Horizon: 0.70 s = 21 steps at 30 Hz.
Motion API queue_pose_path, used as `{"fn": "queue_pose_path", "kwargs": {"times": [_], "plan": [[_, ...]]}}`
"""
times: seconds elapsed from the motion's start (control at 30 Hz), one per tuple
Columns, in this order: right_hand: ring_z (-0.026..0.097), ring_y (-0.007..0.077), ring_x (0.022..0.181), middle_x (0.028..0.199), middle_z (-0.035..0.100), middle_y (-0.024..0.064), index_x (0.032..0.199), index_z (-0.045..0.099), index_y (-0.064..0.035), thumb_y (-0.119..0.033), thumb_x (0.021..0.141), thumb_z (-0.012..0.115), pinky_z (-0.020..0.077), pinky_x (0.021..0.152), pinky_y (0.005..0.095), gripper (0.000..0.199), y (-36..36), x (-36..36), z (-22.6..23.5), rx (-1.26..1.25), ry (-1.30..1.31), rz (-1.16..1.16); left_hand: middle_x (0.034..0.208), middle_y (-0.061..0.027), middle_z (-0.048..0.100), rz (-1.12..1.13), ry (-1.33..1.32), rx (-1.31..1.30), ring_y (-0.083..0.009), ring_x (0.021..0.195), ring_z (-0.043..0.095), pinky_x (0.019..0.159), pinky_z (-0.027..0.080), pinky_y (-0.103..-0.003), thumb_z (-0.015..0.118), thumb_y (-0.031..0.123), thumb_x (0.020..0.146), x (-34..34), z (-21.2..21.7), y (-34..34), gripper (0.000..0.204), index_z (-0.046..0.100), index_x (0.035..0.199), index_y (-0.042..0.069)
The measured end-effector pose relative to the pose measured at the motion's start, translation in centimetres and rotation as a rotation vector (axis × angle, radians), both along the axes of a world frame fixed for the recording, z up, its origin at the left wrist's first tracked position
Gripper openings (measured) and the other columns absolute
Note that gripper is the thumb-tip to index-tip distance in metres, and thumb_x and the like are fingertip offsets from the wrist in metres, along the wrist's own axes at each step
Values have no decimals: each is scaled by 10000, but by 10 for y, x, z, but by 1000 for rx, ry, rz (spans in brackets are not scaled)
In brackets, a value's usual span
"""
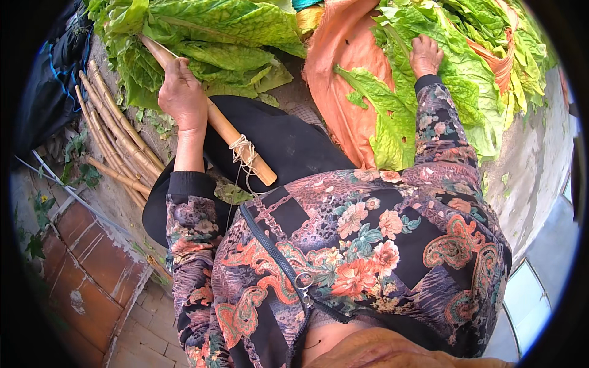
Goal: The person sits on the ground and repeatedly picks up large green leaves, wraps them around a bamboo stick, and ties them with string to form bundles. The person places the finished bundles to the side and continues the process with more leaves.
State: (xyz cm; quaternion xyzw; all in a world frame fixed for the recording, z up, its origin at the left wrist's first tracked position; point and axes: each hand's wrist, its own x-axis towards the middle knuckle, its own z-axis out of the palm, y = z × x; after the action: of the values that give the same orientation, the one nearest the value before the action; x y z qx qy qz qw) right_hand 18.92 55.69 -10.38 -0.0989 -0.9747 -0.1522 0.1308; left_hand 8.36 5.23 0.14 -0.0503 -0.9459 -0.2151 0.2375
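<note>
My left hand (183,93) is wrapped round a bamboo pole (222,126) that slants across my bent leg. White string (243,152) is wound round the pole near its lower end, with loose strands hanging down. The upper end meets a pile of large yellow-green leaves (227,24), which look like tobacco leaves. Over at the right, my right hand (426,56) is on a second heap of tobacco leaves (457,80), its fingers curled against a leaf. A single leaf with small holes (386,116) lies lower, over orange cloth.
Orange woven sacking (343,67) lies between the two leaf heaps. Several more bamboo poles (116,135) rest on the ground at the left, next to dark plastic sheeting (52,92). Rust-brown panels (92,270) and paving bricks (144,331) are at the lower left.
</note>
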Motion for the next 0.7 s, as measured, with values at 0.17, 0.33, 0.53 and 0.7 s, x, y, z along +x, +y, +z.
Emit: {"fn": "queue_pose_path", "kwargs": {"times": [0.17, 0.33, 0.53, 0.7], "plan": [[566, 296, 996, 1074, 596, 105, 1253, 394, -98, -373, 724, 746, 382, 846, 454, 693, -24, 23, -11, -119, -290, -235, 730, -87, 666, -9, 25, 59, -302, 640, 640, 563, 486, -393, 533, 204, 906, -2, 6, 7, 119, 644, 891, 162], [633, 315, 868, 905, 658, 148, 942, 619, -103, -232, 812, 591, 440, 799, 490, 185, -28, 31, -46, -185, -330, -125, 699, -82, 658, 8, 1, 42, -287, 615, 639, 550, 486, -371, 524, 213, 922, 4, 7, 4, 134, 642, 895, 154], [526, 381, 1126, 1183, 564, 260, 1214, 519, 24, -266, 870, 508, 398, 952, 406, 451, -24, 34, -41, -906, -221, -101, 755, -89, 675, -1, -10, 114, -250, 665, 660, 579, 496, -338, 538, 231, 933, 9, 15, 2, 173, 667, 921, 116], [522, 446, 1084, 1123, 558, 324, 1162, 536, 49, -448, 879, 436, 406, 950, 437, 580, -44, 36, -78, -756, -751, -348, 667, -65, 646, -14, 47, 109, -244, 570, 632, 518, 478, -335, 539, 185, 923, 10, 16, 9, 118, 643, 895, 135]]}}
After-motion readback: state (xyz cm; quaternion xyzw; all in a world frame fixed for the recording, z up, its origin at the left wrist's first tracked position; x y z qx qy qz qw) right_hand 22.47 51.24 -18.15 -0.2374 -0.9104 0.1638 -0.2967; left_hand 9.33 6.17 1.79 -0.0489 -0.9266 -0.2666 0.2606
